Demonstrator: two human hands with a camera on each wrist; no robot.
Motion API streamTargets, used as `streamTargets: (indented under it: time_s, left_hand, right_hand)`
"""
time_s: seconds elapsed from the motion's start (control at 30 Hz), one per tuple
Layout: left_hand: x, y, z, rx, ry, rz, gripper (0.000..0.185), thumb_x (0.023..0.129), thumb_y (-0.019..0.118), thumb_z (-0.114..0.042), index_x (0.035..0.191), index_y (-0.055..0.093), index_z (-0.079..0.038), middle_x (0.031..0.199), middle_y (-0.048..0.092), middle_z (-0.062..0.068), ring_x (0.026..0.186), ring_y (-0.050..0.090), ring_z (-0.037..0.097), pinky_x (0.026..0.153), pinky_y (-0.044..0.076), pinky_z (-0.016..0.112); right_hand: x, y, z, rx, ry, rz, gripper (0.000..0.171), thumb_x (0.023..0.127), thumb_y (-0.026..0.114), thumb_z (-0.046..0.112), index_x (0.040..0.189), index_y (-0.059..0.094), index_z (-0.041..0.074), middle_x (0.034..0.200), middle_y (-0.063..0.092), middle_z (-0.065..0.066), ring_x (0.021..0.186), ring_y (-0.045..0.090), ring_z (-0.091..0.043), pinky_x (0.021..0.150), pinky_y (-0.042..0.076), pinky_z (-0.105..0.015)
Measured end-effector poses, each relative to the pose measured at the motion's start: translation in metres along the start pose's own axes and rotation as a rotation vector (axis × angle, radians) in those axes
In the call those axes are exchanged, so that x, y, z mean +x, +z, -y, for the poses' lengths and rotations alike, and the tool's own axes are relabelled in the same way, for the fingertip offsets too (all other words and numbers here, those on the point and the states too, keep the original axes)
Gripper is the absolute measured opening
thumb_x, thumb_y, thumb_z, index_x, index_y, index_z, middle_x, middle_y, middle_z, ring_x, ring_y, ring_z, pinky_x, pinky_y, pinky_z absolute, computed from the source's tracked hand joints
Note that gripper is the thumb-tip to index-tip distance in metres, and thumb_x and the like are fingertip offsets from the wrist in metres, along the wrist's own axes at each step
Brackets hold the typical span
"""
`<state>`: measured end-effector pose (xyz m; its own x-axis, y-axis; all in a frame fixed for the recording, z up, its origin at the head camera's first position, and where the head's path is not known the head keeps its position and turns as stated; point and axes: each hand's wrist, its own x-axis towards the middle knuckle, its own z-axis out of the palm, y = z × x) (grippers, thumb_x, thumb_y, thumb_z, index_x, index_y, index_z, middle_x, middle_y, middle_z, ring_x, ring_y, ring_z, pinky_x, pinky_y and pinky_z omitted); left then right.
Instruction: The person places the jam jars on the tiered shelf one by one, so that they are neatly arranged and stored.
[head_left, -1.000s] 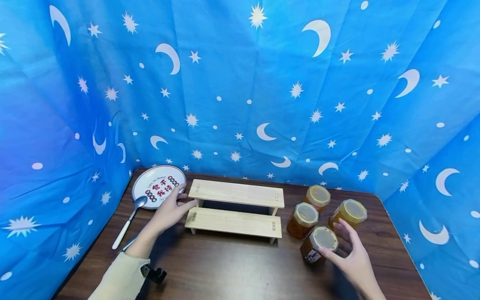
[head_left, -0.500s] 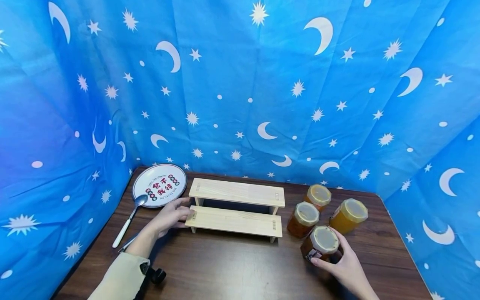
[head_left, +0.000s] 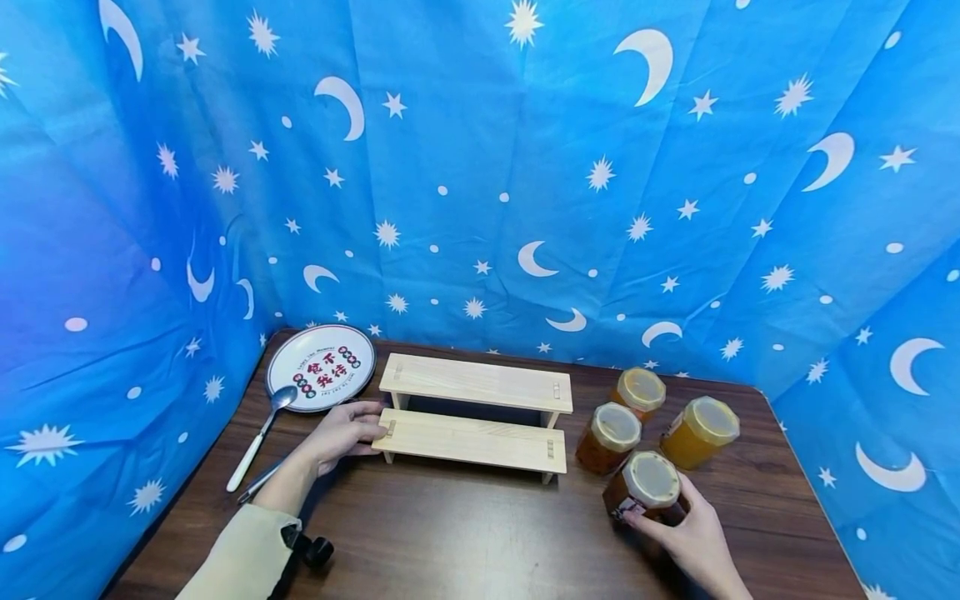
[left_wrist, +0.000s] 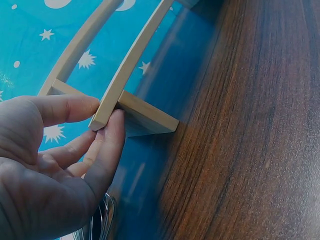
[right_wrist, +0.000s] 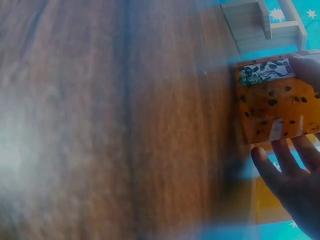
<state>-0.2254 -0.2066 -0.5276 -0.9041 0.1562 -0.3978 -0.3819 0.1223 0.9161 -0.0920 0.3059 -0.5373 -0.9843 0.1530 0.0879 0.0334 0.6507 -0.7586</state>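
table [head_left: 465, 533]: dark wood, blue star-and-moon cloth round it on three sides.
rack [head_left: 475, 415]: pale wooden two-step rack, mid-table, standing level. Landmark for everything below.
plate [head_left: 321, 367]: white with red print, just left of the rack's back step, touching nothing.
jars: four amber jars in a cluster right of the rack; three untouched, the fourth is in hand.
front jar [head_left: 645, 494]: nearest jar of the cluster, right of and in front of the rack's front step, bottom on the table. Wrist view shows dark seeds inside and a label strip near the top.
spoon [head_left: 260, 435]: white handle, left of the rack, in front of the plate.
left hand [head_left: 343, 432]: at the rack's left end, thumb on top and fingers under the front step's end, pinching it. Change: a second ago it hovered spread near the back step; it has dropped to the front step and closed on it.
right hand [head_left: 686, 533]: fingers wrapped round the front jar's side. Change: a second ago the fingers were spread above the jars; now clasped on this one.
meaning: judging by both grips, reach phase is over — rack is steadied, jar is ready to lift but not yet off the table.
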Motion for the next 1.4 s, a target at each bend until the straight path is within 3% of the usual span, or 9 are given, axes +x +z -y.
streamTargets:
  time_s: [0.4,0.73,1.03,1.4]
  left_hand:
    - [-0.003,0.001,0.001,-0.025,-0.027,0.019,0.066,0.081,0.072,-0.006,0.139,0.041,-0.001,0.126,0.05,0.021,0.093,0.063,0.025,0.077,0.058,0.04]
    - [-0.003,0.001,0.002,-0.036,-0.007,0.011,0.064,0.081,0.071,-0.005,0.138,0.043,0.0,0.124,0.052,0.021,0.091,0.064,0.024,0.076,0.058,0.04]
    - [0.0,0.0,0.003,-0.043,-0.023,-0.003,0.063,0.08,0.072,-0.006,0.137,0.045,-0.003,0.124,0.053,0.02,0.092,0.063,0.025,0.077,0.058,0.04]
    - [0.0,-0.002,0.002,-0.039,-0.013,0.019,0.063,0.082,0.071,-0.006,0.139,0.043,-0.003,0.125,0.051,0.02,0.094,0.063,0.025,0.078,0.058,0.04]
  right_hand:
    - [-0.005,-0.003,0.002,0.038,0.045,-0.037,0.08,0.066,0.087,0.037,0.135,0.051,0.018,0.122,0.059,-0.003,0.099,0.052,0.004,0.076,0.05,-0.014]
    - [-0.009,-0.019,0.029,0.063,0.145,-0.033,0.077,0.069,0.084,0.04,0.134,0.051,0.016,0.123,0.058,-0.008,0.093,0.055,0.006,0.072,0.052,-0.017]
    - [-0.011,-0.034,0.062,0.089,0.111,-0.044,0.076,0.069,0.085,0.037,0.134,0.051,0.018,0.122,0.058,-0.006,0.091,0.061,0.001,0.073,0.055,-0.021]
    - [-0.004,-0.038,0.096,0.094,-0.032,-0.051,0.074,0.069,0.086,0.031,0.134,0.052,0.022,0.119,0.059,-0.001,0.094,0.062,-0.003,0.072,0.056,-0.021]
